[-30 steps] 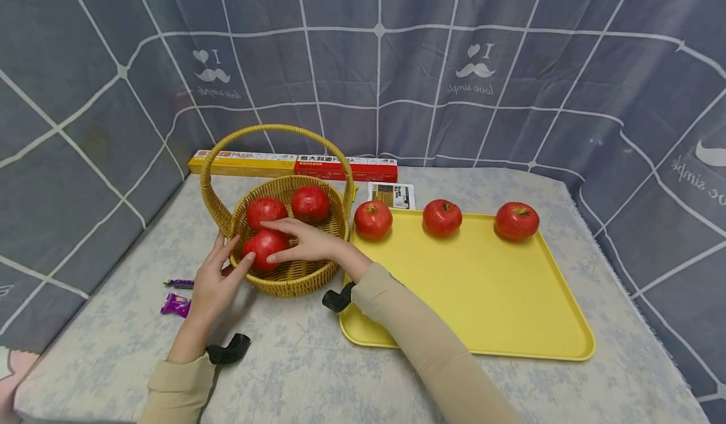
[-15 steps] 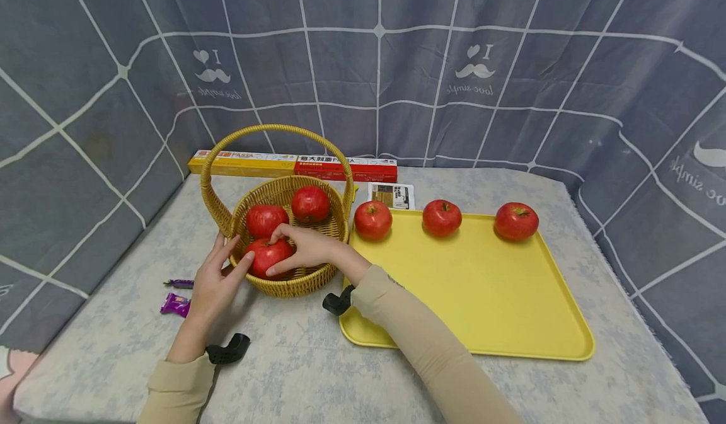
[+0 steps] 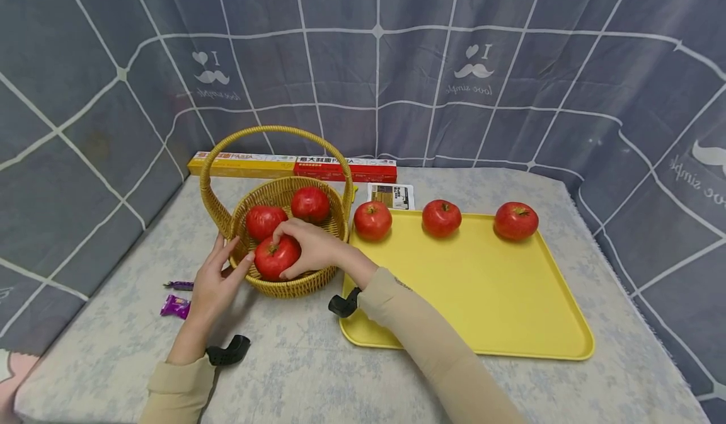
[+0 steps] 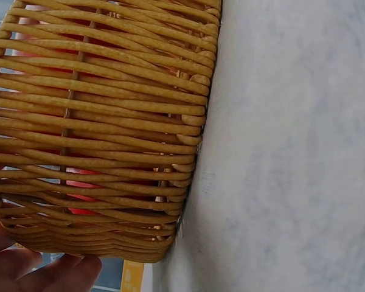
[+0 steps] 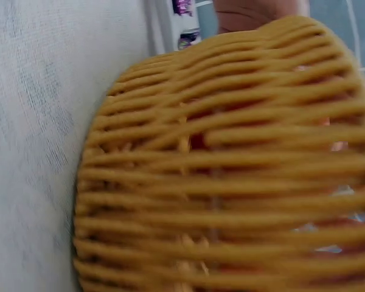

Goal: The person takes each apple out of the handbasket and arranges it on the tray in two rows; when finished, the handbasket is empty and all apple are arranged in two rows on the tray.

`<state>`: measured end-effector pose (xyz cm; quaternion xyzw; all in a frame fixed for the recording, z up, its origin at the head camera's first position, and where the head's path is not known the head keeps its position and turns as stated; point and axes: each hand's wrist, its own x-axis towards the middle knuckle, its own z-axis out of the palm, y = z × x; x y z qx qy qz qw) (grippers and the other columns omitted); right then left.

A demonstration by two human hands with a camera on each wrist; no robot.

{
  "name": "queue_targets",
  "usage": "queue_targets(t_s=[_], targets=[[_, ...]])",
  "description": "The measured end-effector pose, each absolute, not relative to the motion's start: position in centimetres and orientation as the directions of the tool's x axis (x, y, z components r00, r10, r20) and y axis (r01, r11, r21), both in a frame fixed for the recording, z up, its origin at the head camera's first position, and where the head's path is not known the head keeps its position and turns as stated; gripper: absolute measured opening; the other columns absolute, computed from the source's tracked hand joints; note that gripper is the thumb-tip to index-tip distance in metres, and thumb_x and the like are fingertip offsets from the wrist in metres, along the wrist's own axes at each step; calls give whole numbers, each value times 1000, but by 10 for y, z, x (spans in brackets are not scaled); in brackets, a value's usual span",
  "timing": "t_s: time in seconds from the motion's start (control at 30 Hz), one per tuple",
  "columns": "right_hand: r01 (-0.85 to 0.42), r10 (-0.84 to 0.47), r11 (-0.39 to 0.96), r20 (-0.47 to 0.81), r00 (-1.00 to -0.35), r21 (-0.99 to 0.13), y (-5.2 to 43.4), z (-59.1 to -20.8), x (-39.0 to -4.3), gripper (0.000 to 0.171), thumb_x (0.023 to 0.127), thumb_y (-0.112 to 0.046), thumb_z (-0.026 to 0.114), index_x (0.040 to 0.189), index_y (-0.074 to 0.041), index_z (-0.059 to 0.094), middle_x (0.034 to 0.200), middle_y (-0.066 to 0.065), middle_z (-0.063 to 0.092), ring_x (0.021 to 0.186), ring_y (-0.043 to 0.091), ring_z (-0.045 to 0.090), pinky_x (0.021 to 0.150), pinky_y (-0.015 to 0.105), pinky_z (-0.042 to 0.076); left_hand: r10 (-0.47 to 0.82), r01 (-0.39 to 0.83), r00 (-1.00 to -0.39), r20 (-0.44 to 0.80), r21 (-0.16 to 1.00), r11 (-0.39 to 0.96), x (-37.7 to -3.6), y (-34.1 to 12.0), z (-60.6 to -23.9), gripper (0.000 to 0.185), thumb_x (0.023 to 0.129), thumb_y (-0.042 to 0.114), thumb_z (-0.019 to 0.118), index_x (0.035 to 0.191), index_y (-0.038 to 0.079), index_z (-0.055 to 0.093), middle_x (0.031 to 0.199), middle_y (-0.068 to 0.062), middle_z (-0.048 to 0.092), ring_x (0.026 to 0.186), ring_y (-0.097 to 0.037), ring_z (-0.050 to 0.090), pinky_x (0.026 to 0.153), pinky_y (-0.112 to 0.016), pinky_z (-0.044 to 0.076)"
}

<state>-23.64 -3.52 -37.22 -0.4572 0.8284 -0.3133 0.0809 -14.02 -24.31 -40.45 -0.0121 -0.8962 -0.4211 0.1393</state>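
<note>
You get even, soft, bright light from overhead in the head view, with short shadows under the apples on the yellow tray. Grid lines bow toward 3 and 9 o'clock. Your right wrist view blurs the wicker basket; the left stays sharp.

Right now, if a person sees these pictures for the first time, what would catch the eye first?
Most likely the red apple that the right hand grips inside the wicker basket, while the left hand rests on the basket's outer wall. Next, the bright yellow tray to the right, with three apples lined along its far edge.
</note>
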Motion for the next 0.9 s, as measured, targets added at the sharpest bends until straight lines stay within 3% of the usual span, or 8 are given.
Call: queue_targets(t_s=[0.07, 0.17, 0.3, 0.43, 0.57, 0.7, 0.8, 0.9], targets=[[-701, -787, 363, 200, -583, -613, -27, -369, -234, 49, 70, -30, 82, 107, -20, 52, 117, -4, 47, 112, 9, 44, 93, 21, 42, -98, 135, -961, 258, 749, 649, -139, -243, -405, 61, 94, 34, 56, 142, 0, 38, 155, -12, 12, 133, -37, 31, 92, -31, 45], [-692, -758, 295, 280, -589, -659, -9, -362, -230, 51, 68, -28, 82, 107, -19, 51, 121, -4, 45, 116, 9, 42, 94, 24, 43, -101, 135, -960, 260, 750, 648, -139, -244, -404, 61, 94, 34, 56, 142, 0, 39, 155, -13, 12, 133, -37, 31, 90, -15, 43], [-685, -742, 188, 356, -569, -703, 22, -353, -222, 53, 67, -23, 82, 108, -17, 50, 126, -2, 44, 120, 10, 39, 95, 28, 44, -100, 140, -960, 263, 755, 640, -139, -245, -404, 61, 94, 34, 56, 141, 0, 39, 155, -14, 12, 133, -38, 31, 82, 1, 34], [-673, -744, 134, 375, -553, -727, 53, -350, -216, 57, 66, -16, 82, 112, -15, 49, 127, 0, 44, 120, 13, 39, 95, 34, 46, -98, 143, -960, 264, 758, 636, -139, -244, -405, 62, 94, 34, 56, 142, 0, 39, 155, -12, 12, 132, -37, 32, 81, 3, 33], [-660, -762, 165, 330, -557, -733, 80, -352, -210, 66, 66, -16, 80, 124, -15, 48, 129, 0, 42, 120, 16, 40, 94, 38, 47, -102, 143, -959, 266, 757, 638, -140, -244, -405, 61, 94, 35, 56, 142, 0, 39, 155, -11, 12, 132, -36, 32, 84, -1, 37], [-653, -777, 252, 252, -576, -714, 100, -359, -204, 75, 65, -20, 79, 133, -19, 46, 134, -3, 36, 120, 14, 41, 95, 36, 46, -103, 142, -959, 266, 756, 639, -140, -243, -404, 61, 94, 34, 56, 142, 0, 39, 155, -12, 12, 133, -36, 32, 92, -24, 45], [-647, -791, 289, 205, -577, -705, 111, -368, -201, 76, 64, -20, 79, 133, -21, 46, 134, -6, 35, 120, 13, 40, 96, 35, 45, -103, 138, -961, 258, 764, 630, -140, -243, -404, 61, 94, 34, 56, 142, 0, 38, 155, -13, 11, 133, -37, 30, 93, -41, 43], [-644, -819, 291, 164, -550, -707, 118, -375, -199, 77, 63, -19, 79, 132, -21, 46, 132, -5, 36, 120, 12, 40, 97, 34, 44, -109, 131, -961, 253, 769, 626, -140, -242, -405, 61, 94, 35, 56, 142, 1, 38, 155, -12, 11, 133, -37, 30, 93, -42, 43]])
